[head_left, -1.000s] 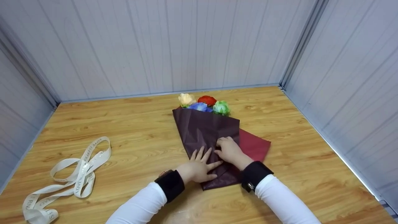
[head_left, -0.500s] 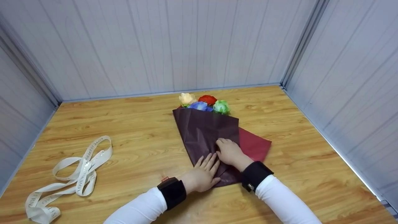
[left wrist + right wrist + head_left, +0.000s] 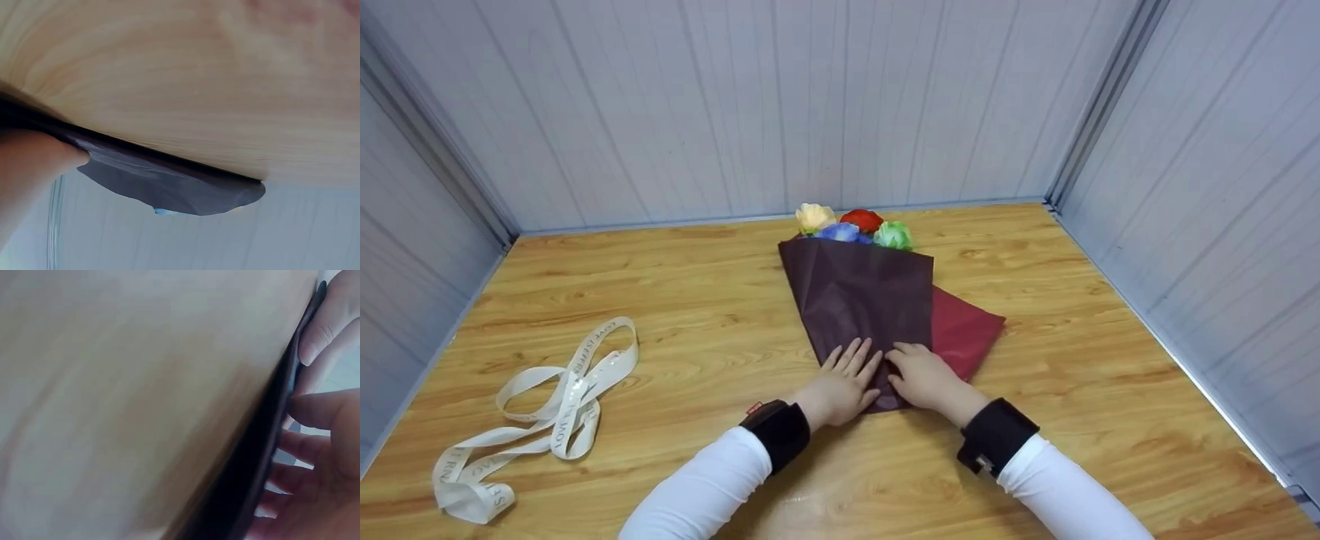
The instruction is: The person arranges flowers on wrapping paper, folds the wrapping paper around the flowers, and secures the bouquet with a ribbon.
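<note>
A bouquet in dark plum wrapping paper (image 3: 870,289) lies on the wooden table. Cream (image 3: 814,217), red (image 3: 862,220), blue (image 3: 842,233) and green (image 3: 893,235) flowers show at its top. A dark red part of the wrap (image 3: 964,330) sticks out on the right. My left hand (image 3: 840,384) rests on the lower wrap with straight fingers. Beside it my right hand (image 3: 928,375) touches the paper with lightly bent fingers. In the right wrist view, right fingertips (image 3: 298,444) meet the wrap's dark edge (image 3: 270,433), thumb and fingers apart. The stems are hidden.
A loose white printed ribbon (image 3: 566,401) lies in loops on the left of the table (image 3: 697,300). Pale panel walls (image 3: 810,105) stand behind and at both sides.
The bouquet has slid a little away from me, with both hands on it. My left hand's spread fingers have drawn together, and it has come up close beside the right hand.
</note>
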`<state>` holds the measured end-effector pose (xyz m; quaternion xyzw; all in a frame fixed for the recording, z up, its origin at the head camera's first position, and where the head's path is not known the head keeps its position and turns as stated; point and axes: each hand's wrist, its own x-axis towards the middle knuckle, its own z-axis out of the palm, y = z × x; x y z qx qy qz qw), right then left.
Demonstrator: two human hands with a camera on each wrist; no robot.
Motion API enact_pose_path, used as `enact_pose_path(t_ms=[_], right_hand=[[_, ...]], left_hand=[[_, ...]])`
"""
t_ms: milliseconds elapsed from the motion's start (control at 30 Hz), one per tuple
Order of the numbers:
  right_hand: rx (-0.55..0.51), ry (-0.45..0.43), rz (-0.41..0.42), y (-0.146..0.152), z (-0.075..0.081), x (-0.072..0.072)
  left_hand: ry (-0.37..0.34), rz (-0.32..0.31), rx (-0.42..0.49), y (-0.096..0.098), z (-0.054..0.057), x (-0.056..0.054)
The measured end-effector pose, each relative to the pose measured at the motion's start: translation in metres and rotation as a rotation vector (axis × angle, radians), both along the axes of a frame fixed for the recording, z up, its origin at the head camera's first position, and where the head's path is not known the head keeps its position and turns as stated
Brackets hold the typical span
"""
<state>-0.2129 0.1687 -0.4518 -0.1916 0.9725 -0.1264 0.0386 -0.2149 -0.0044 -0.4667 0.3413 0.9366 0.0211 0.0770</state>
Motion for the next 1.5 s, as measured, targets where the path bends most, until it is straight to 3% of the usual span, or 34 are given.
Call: enact_pose_path(t_ms=[133, 367, 533, 667, 800, 967, 1100, 1233, 1367, 1433, 1500], right_hand=[[-0.018, -0.013, 0.005, 0.003, -0.002, -0.003], [-0.012, -0.133, 0.136, 0.008, -0.001, -0.003], [0.072, -0.086, 0.162, 0.006, 0.001, -0.003], [0.098, -0.019, 0.167, 0.007, 0.001, -0.003], [0.113, 0.085, 0.106, 0.007, 0.003, -0.003], [0.090, 0.301, -0.069, 0.008, 0.006, -0.005], [0.008, 0.472, -0.172, 0.007, 0.005, -0.008], [-0.066, 0.567, -0.240, 0.004, 0.002, -0.009], [-0.170, 0.566, -0.296, -0.001, -0.001, -0.008], [-0.295, 0.498, -0.316, -0.003, -0.002, -0.008], [-0.447, 0.377, -0.332, -0.004, -0.002, -0.008]], left_hand=[[0.001, 0.012, -0.006, 0.001, -0.001, -0.007], [0.033, 0.053, 0.005, -0.002, -0.002, -0.018], [0.016, 0.026, 0.030, -0.006, 0.001, -0.012], [-0.065, -0.009, 0.029, -0.012, 0.004, -0.003], [-0.109, -0.056, 0.009, -0.014, 0.007, 0.006], [-0.103, -0.117, -0.004, -0.011, 0.010, 0.017], [-0.050, -0.108, 0.008, -0.010, 0.011, 0.023], [0.005, -0.091, 0.066, -0.011, 0.009, 0.024], [0.008, -0.104, 0.125, -0.011, 0.009, 0.023], [0.004, -0.115, 0.119, -0.012, 0.008, 0.022], [-0.017, -0.115, 0.103, -0.012, 0.008, 0.023]])
